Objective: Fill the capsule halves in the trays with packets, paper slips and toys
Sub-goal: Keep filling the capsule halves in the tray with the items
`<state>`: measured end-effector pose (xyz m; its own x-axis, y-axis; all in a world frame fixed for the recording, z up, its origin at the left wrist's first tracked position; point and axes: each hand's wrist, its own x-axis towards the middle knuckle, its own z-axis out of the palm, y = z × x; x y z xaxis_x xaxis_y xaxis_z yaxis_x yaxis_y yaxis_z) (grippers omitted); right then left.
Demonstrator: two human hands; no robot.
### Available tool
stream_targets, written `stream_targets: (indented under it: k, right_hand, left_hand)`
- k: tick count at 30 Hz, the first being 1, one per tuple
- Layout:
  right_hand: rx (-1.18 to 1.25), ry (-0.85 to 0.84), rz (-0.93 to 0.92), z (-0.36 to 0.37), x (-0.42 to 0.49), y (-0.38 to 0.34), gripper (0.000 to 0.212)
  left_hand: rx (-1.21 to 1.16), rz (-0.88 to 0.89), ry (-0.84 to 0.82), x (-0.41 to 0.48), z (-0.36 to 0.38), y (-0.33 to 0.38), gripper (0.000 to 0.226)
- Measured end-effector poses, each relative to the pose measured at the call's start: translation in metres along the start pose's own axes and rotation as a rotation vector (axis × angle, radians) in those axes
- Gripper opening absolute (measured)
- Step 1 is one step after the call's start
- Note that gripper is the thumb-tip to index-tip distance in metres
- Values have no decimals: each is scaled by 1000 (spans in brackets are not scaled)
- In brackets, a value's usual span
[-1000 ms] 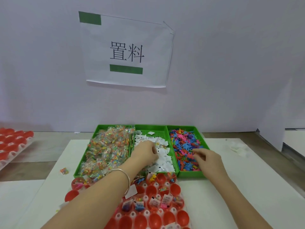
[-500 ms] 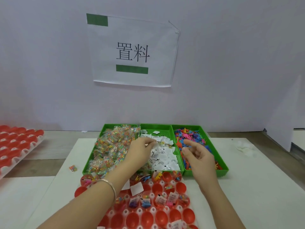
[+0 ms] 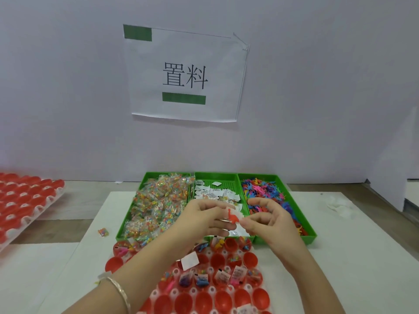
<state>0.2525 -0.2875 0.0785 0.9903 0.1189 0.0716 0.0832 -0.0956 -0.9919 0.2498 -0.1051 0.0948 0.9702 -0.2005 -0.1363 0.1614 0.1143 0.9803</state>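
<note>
At your far left a spare tray [image 3: 42,208] of red halves runs off the frame edge, bare wood between it and the white mat [image 3: 340,257]. One loose packet [image 3: 103,232] lies on the mat near the packet bin [image 3: 167,173]. The three green bins touch wall to wall: packets, then the slip bin [image 3: 226,184], then the toy bin [image 3: 283,240]. Your left hand [image 3: 201,220] and right hand [image 3: 269,223] meet above the slip bin's near edge, fingers curled, both pinching a red dinosaur toy [image 3: 232,217] between their tips. Below your wrists the capsule tray [image 3: 192,291] lies just beside the bins' near walls. Right of the toy bin the mat runs wide, a crumpled white scrap [image 3: 340,206] near its far corner
</note>
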Motion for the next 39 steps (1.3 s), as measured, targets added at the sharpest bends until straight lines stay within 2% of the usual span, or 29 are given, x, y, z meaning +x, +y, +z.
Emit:
stream_targets:
  k: [3, 5, 9, 12, 16, 19, 22, 24, 26, 31, 36, 39]
  right_hand:
    - [-22, -21, -2, -1, -3, -4, 48]
    - [-13, 17, -23, 3, -4, -5, 49]
    - [86, 21, -50, 13, -5, -2, 31]
    - [118, 86, -97, 22, -5, 8, 10]
    - [294, 97, -11, 27, -2, 13, 11]
    - [450, 103, 56, 24, 1, 14, 22]
    - [483, 138, 50, 19, 3, 12, 22]
    - [484, 155, 29, 17, 4, 12, 19]
    - [483, 160, 15, 17, 5, 11, 19]
    - [467, 158, 1, 20, 5, 12, 23]
    - [454, 161, 0, 24, 3, 10, 22]
    - [454, 157, 0, 25, 1, 9, 23]
  left_hand:
    - [75, 19, -76, -4, 0, 3, 10]
    - [76, 58, -73, -7, 2, 2, 15]
    - [-8, 95, 1, -5, 5, -2, 11]
    - [11, 113, -16, -5, 5, -1, 11]
    - [137, 84, -2, -1, -8, 5, 17]
    - [365, 88, 152, 12, -35, 8, 24]
    - [892, 91, 404, 24, -78, 7, 18]
    - [1217, -53, 385, 28, -103, 3, 6]
    - [1356, -171, 314, 30, -115, -5, 19]
    - [1358, -132, 282, 32, -115, -14, 8]
    - [1297, -114, 335, 34, -115, -19, 21]
    - [1246, -155, 348, 35, -111, -20, 38]
